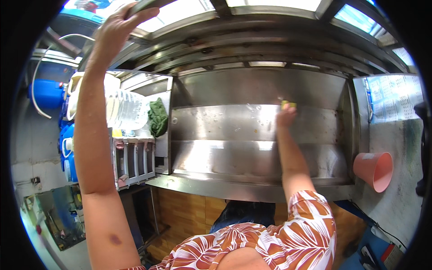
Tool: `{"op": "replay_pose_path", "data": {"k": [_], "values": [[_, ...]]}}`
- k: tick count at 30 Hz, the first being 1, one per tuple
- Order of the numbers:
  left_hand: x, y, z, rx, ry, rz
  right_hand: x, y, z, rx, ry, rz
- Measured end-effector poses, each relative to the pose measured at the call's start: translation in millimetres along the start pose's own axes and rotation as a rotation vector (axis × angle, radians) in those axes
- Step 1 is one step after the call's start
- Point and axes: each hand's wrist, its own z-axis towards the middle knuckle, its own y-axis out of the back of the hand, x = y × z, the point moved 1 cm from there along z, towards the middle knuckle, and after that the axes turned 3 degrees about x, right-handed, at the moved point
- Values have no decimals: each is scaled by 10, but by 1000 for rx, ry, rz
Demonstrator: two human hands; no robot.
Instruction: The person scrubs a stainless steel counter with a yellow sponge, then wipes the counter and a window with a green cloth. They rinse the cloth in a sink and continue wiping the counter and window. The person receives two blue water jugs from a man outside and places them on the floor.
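A wide stainless steel basin (225,121) with wet drops on its metal lies in front of me. My right hand (286,118) reaches into it, right of the middle, closed on a small yellow sponge (289,104) that touches the metal. The fingers are partly blurred. High at the upper left, my left hand (120,26) is raised, its fingers wrapped round a dark metal bar (148,4) and the thumb along the near side. Part of that grip is cut off by the picture's edge.
Left of the basin stand clear plastic jugs (128,110), a dark green cloth (158,118), a white rack (135,157) and blue containers (47,93). A pink plastic bin (374,171) is at the right. Metal rails (252,49) run along the far side.
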Motion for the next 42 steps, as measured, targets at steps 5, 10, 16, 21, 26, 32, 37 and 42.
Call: {"op": "replay_pose_path", "data": {"k": [5,10,16,21,26,32,37,42], "values": [[-147,1,-23,124,83,-353,2203,-541,-1398,289,497,34],[-267,90,-46,145,349,-282,3352,-112,-2130,1086,274,624],[-364,141,-185,80,195,-135,3099,759,-2403,1581,-545,1566],[-437,183,-381,98,181,-128,2836,1159,-2386,1492,-771,2200],[-503,233,-614,53,134,-105,2746,1585,-2088,1229,-675,2352],[-417,266,-704,151,-18,-130,2906,1708,-1684,1074,-355,1720],[-364,222,-680,91,-101,-158,3124,1599,-1384,739,26,924],[-342,140,-564,96,-102,-144,3119,1631,-1121,623,238,449]]}}
